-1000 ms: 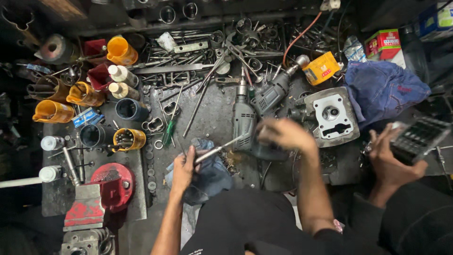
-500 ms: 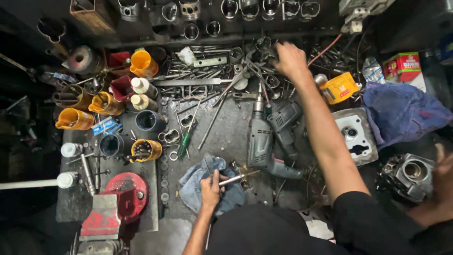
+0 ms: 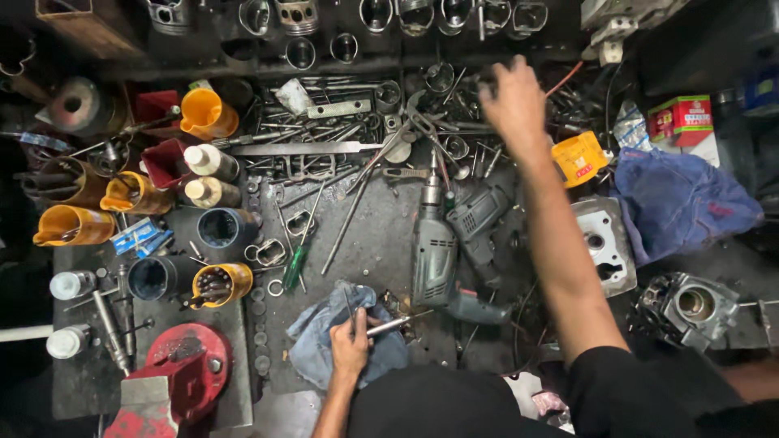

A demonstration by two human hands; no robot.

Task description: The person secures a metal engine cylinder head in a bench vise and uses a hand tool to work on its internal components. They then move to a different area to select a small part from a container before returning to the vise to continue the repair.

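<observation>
My left hand [image 3: 350, 344] grips a thin metal rod [image 3: 391, 325] near the bench's front edge, resting over a crumpled blue-grey rag [image 3: 315, 339]. My right hand [image 3: 513, 100] is stretched far out to the back of the bench, fingers spread over a heap of loose metal tools and wrenches [image 3: 422, 130]; whether it holds anything cannot be told. A grey electric drill [image 3: 434, 251] lies between the two hands, a second darker drill [image 3: 477, 219] beside it.
Orange and dark cups with bits [image 3: 207, 113] crowd the left. A red vise [image 3: 174, 369] sits front left. At right lie a yellow box [image 3: 578, 158], an engine cover plate [image 3: 604, 243], a blue cloth [image 3: 682, 203] and a cylinder part [image 3: 690, 308]. Piston parts [image 3: 377, 16] line the back.
My right hand moved from the drill area out to the tool heap at the back and now hovers a little further right. The left hand still holds the rod.
</observation>
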